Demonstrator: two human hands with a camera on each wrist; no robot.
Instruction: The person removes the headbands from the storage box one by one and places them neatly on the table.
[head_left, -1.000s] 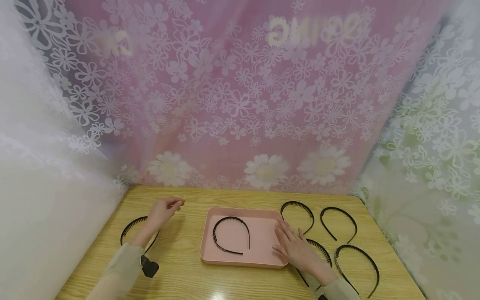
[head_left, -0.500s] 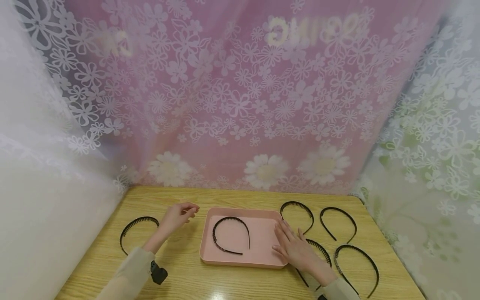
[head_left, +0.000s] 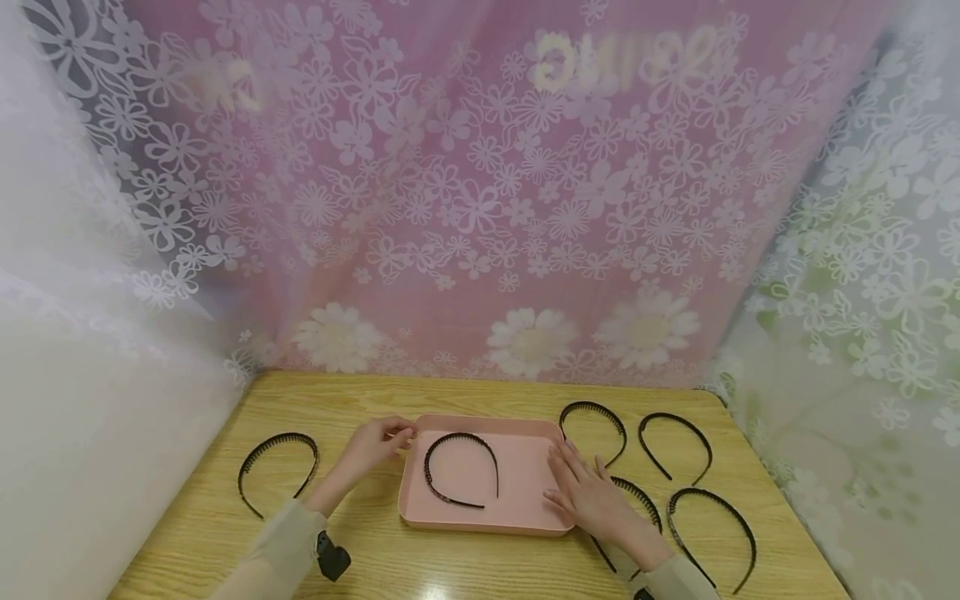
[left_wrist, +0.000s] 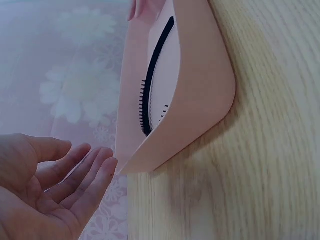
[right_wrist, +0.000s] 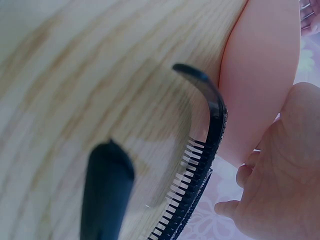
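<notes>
A pink tray (head_left: 525, 521) sits mid-table with a black toothed headband (head_left: 465, 435) lying in its left half. My left hand (head_left: 372, 446) is at the tray's far left corner, fingers loosely bent and holding nothing. In the left wrist view, its fingertips come right up to the corner of the tray (left_wrist: 200, 75). On the opposite side my right hand (head_left: 596, 504) rests against the tray's right rim with straight fingers. Below the right forearm lies another black headband (head_left: 641, 497), partly covered. In the right wrist view, the toothed headband (right_wrist: 216, 120) runs close beside the tray wall (right_wrist: 260, 70).
To the left, a single black headband (head_left: 255, 451) lies on the wooden table (head_left: 420, 567). Right of the tray lie more: a back headband (head_left: 592, 406), a far right headband (head_left: 675, 417) and a front right headband (head_left: 712, 493). A pink flowered curtain (head_left: 480, 250) hangs behind.
My left hand has moved rightward and slightly nearer, from over the left headband to the tray's left corner. The right hand and tray stay as they were.
</notes>
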